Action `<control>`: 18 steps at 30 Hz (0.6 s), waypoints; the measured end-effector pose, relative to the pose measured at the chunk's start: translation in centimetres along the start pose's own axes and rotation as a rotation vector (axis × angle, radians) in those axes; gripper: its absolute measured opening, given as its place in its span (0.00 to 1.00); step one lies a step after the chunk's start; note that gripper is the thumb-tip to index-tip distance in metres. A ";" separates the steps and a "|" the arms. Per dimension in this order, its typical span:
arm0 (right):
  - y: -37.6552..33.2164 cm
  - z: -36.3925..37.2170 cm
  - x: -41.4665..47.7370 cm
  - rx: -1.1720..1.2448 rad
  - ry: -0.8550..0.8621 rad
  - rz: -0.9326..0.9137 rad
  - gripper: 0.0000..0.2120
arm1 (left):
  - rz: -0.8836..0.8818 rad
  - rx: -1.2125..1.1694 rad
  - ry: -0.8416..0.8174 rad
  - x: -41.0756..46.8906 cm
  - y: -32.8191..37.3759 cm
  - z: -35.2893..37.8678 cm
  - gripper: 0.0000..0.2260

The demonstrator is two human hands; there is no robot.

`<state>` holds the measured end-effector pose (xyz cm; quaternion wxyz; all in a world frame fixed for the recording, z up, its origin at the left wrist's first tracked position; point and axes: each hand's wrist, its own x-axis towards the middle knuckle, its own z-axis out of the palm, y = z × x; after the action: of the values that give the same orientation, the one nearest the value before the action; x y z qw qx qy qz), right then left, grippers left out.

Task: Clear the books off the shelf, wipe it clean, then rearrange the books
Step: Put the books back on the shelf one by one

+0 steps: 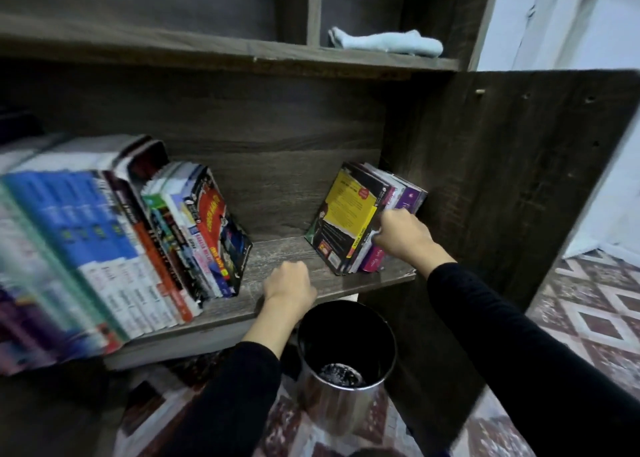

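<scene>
A dark wooden shelf [277, 259] holds two groups of books. On the left, a long leaning row of books [114, 235] runs out of view, ending in a red-covered book [221, 228]. At the right end, a small leaning group of books [360, 221] rests against the side panel, with a yellow-and-black cover facing out. My right hand [403, 236] grips the spines of this small group. My left hand [289, 283] rests on the shelf's front edge with fingers curled, holding nothing. A folded light-blue cloth [388, 42] lies in a compartment on the shelf above.
A shiny metal bin [343, 373] with a black inside stands on the floor just below the shelf edge, between my arms. The bookcase's side panel [502, 179] rises at the right. A patterned carpet [588, 318] covers the floor.
</scene>
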<state>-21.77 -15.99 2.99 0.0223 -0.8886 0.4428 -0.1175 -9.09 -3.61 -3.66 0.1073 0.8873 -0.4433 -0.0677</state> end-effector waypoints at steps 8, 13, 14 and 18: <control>-7.0 0.7 -1.9 0.036 -0.129 -0.120 0.12 | -0.176 0.042 0.092 -4.4 -7.4 -3.6 0.15; -12.1 0.8 -2.8 0.031 -0.147 -0.238 0.13 | -0.258 -0.015 0.114 -6.4 -11.0 -4.7 0.12; -13.1 0.9 -2.8 0.034 -0.151 -0.265 0.14 | -0.269 -0.025 0.122 -6.7 -11.6 -4.9 0.10; -16.5 1.2 -2.9 0.036 -0.139 -0.332 0.12 | -0.282 -0.069 0.143 -7.2 -12.9 -5.2 0.10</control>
<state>-10.30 -3.74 3.64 0.0490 -0.9550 0.2852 -0.0658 -2.36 10.39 -1.70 0.1582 0.9392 -0.3029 -0.0340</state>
